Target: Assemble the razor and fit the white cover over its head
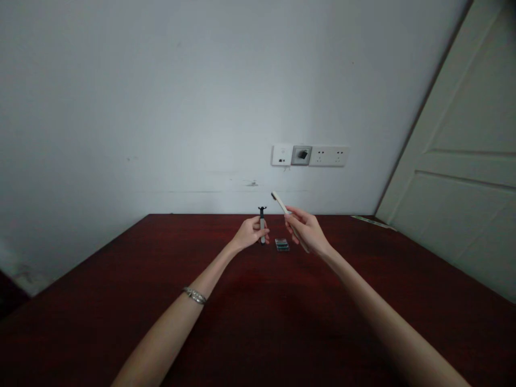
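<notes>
My left hand (250, 233) is closed around the grey and black handle of a razor (262, 226), held upright with its forked black top pointing up. No blade head shows on that top. In my right hand (305, 229) is a white toothbrush (281, 203) with dark bristles, tilted so that its head points up and left toward the razor. The two things are apart. Between and just below my hands, a small clear case (282, 245) with something bluish-dark inside lies on the dark red table (258, 312).
Behind the table stands a white wall (201, 107) with a row of sockets (328, 156) and a dark plug (302, 155). A pale panelled door (463, 177) rises at the right. A thin, light strip (373, 222) lies at the table's far right edge.
</notes>
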A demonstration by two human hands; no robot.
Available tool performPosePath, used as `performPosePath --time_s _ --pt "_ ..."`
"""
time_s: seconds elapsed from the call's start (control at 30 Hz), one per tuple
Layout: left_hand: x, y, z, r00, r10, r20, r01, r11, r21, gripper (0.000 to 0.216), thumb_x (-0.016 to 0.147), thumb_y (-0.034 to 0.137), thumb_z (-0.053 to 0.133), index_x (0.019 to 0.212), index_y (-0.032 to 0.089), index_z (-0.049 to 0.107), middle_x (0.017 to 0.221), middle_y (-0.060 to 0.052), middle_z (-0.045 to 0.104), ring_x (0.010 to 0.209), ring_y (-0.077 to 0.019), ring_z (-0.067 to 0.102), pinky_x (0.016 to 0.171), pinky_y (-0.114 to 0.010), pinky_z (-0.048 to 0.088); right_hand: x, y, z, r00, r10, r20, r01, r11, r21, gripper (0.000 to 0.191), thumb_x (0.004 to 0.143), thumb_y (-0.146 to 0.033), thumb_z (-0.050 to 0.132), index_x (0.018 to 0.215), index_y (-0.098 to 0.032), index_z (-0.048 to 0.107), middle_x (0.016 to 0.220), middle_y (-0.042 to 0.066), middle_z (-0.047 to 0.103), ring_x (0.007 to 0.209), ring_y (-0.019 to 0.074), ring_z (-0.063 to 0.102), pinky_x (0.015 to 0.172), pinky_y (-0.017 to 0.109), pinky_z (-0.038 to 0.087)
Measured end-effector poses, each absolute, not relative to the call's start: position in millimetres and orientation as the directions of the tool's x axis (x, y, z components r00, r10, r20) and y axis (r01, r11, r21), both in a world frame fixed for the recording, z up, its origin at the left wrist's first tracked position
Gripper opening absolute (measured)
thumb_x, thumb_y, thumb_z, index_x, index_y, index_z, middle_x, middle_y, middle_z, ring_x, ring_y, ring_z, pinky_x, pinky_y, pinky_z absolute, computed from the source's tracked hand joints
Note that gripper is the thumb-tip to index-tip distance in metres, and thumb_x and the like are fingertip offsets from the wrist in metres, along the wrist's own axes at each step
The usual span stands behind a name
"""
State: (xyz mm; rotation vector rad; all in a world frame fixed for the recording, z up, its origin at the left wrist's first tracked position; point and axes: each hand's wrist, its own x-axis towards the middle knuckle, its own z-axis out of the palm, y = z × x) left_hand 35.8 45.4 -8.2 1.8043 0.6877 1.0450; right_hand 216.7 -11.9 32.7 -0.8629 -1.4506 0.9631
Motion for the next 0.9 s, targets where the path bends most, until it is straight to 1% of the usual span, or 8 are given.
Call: performPosePath --time_s 0.1,0.2,0.4,0.47,0.57,0.67,0.77,0.9 --pt "36 44 -6 0.506 0.798 0.329 0.015 -0.389 0.921 0.021 0.075 0.027 0.060 0.080 0.013 0.045 0.062 -0.003 0.063 0.052 -0.0140 0.063 0.049 -0.022 0.047 215 -11 33 -0.065 0.932 0.356 -0.055 0.353 -0.934 0.038 0.074 -0.043 0.058 0.100 -0.015 0.056 0.055 -0.006 0.045 0.037 0.0047 0.036 0.026 0.015 0.029" --pt "36 42 -4 0.501 0.809 0.306 0.015 -0.361 0.932 0.023 0.074 0.028 0.062 0.081 0.013 0.046 0.061 -0.003 0.063 0.052 -0.0142 0.063 0.048 -0.021 0.046 213 -11 31 -0.098 0.933 0.347 -0.052 0.343 -0.938 0.033 0.074 -0.044 0.057 0.091 -0.016 0.055 0.052 -0.007 0.044 0.035 0.0047 0.036 0.025 0.015 0.027" --pt "37 43 -5 0.502 0.805 0.316 -0.005 -0.364 0.932 0.026 0.073 0.030 0.064 0.081 0.013 0.047 0.062 -0.003 0.063 0.052 -0.0143 0.062 0.050 -0.023 0.048 204 -18 32 -0.130 0.921 0.367 -0.004 0.370 -0.929 0.031 0.075 -0.043 0.055 0.090 -0.016 0.052 0.048 -0.008 0.046 0.030 0.0053 0.037 0.025 0.016 0.031" --pt "38 44 -7 0.502 0.801 0.325 0.001 -0.376 0.926 0.026 0.073 0.031 0.064 0.082 0.012 0.048 0.062 -0.003 0.062 0.052 -0.0141 0.062 0.049 -0.022 0.046 202 -20 34 -0.134 0.918 0.373 -0.009 0.376 -0.927 0.031 0.075 -0.043 0.056 0.090 -0.016 0.052 0.049 -0.007 0.047 0.033 0.0067 0.041 0.027 0.017 0.035" --pt "38 43 -7 0.507 0.794 0.337 0.003 -0.392 0.920 0.029 0.074 0.032 0.064 0.089 0.011 0.050 0.063 -0.003 0.062 0.053 -0.0140 0.062 0.049 -0.022 0.045 201 -21 33 -0.160 0.922 0.352 -0.026 0.352 -0.935 0.031 0.074 -0.042 0.058 0.089 -0.016 0.053 0.052 -0.006 0.050 0.039 0.0088 0.048 0.033 0.019 0.041" --pt "38 42 -4 0.516 0.780 0.353 -0.010 -0.407 0.914 0.034 0.074 0.034 0.064 0.094 0.011 0.051 0.065 -0.004 0.063 0.054 -0.0142 0.062 0.050 -0.022 0.045 199 -19 29 -0.180 0.929 0.323 -0.035 0.322 -0.946 0.029 0.074 -0.040 0.058 0.088 -0.016 0.054 0.053 -0.005 0.053 0.042 0.0092 0.051 0.038 0.020 0.042" --pt "38 43 -1 0.502 0.779 0.376 -0.031 -0.419 0.908 0.034 0.071 0.036 0.067 0.088 0.010 0.052 0.065 -0.005 0.063 0.054 -0.0145 0.062 0.051 -0.024 0.047 195 -19 21 -0.189 0.927 0.324 -0.064 0.318 -0.946 0.024 0.075 -0.038 0.058 0.083 -0.016 0.055 0.054 -0.003 0.055 0.044 0.0095 0.051 0.042 0.021 0.043" --pt "37 48 2 0.452 0.796 0.401 -0.039 -0.432 0.901 0.036 0.067 0.039 0.070 0.081 0.010 0.053 0.064 -0.004 0.062 0.055 -0.0145 0.061 0.051 -0.023 0.048 187 -23 14 -0.157 0.903 0.400 -0.114 0.386 -0.915 0.020 0.075 -0.035 0.058 0.078 -0.016 0.055 0.059 0.000 0.059 0.048 0.0094 0.050 0.047 0.022 0.043"
